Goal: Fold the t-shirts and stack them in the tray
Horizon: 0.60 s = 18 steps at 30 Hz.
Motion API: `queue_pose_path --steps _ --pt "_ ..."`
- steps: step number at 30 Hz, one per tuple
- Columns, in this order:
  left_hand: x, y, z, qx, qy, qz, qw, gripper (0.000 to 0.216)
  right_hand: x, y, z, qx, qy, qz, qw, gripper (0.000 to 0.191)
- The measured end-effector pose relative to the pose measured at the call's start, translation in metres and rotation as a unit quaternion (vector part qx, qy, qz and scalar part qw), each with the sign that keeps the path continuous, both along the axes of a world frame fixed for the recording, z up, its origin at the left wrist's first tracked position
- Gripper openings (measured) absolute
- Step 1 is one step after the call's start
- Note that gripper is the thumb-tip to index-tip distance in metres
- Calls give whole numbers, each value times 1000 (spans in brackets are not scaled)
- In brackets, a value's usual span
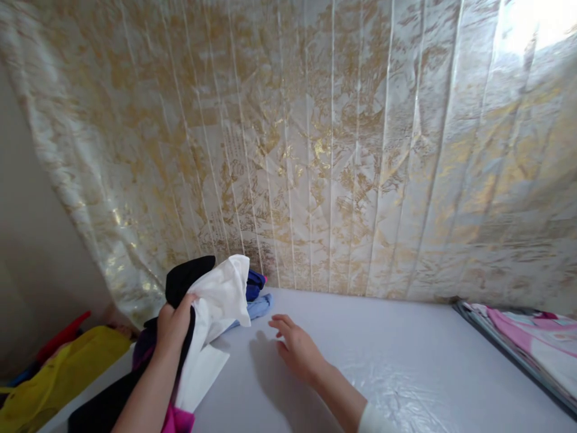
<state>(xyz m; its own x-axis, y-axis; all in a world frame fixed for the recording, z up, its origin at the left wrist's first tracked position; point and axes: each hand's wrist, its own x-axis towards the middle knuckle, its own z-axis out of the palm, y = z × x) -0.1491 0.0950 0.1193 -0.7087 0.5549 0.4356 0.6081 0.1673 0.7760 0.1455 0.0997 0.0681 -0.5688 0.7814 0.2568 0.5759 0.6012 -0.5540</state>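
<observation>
My left hand is closed on a white cloth garment, which it lifts above the left side of the table; the garment's kind does not show. Black cloth bunches behind and beneath that hand, and whether it is gripped too I cannot tell. Over the table, to the right of the white garment, my right hand hangs with nothing in it, its fingers loosely apart. Magenta cloth shows at the bottom, under the white garment.
Dark blue and light blue cloth lie behind the white garment. Folded pink and white clothes are stacked at the table's right edge. Yellow cloth lies at the far left. A shiny gold-patterned sheet covers the wall behind the table.
</observation>
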Motion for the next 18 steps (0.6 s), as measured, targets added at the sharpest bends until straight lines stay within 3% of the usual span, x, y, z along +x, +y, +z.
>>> queue_pose_path --steps 4,8,12,18 --pt "7 1 1 -31 3 -11 999 46 -73 39 17 -7 -37 -16 999 55" --pt "17 3 -1 -34 49 -12 998 49 -93 55 9 -21 -90 -49 995 40" --pt "29 2 -5 -55 104 -15 993 50 -53 48 -3 -8 -113 -59 992 34" --pt "38 -5 -5 -72 161 -9 984 48 78 28 0 10 -143 -143 979 39"
